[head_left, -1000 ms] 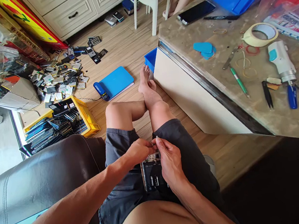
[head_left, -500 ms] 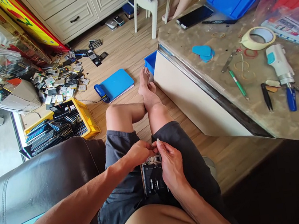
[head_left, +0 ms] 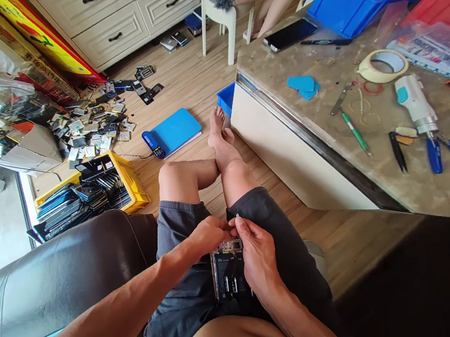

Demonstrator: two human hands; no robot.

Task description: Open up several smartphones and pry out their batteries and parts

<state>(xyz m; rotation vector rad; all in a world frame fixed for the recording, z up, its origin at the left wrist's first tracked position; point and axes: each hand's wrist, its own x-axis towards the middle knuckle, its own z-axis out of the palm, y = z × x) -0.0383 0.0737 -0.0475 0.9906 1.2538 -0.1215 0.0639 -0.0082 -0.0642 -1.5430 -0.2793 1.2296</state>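
An opened phone [head_left: 229, 274] lies between my thighs, its black battery with white arrows facing up and metal parts bare along its far end. Over that far end my left hand [head_left: 210, 234] is closed, fingertips bent in and largely hidden. My right hand [head_left: 258, 248] curls along the phone's right side, thumb and forefinger pressed together beside the left fingertips. Something small and pale shows at the right thumb's tip; I cannot make out whether it is a held piece or the nail.
To the right, a table [head_left: 388, 180] bears a white-and-teal electric screwdriver [head_left: 415, 104], tweezers [head_left: 397, 152], tape [head_left: 382, 66] and blue bins. Left on the floor are a yellow crate [head_left: 138, 185] of phone screens and a heap of batteries [head_left: 91, 128]. Another person sits on a white stool [head_left: 228, 21].
The whole view has shifted slightly. Both hands stay together at the phone's far end, with only slight finger movement.
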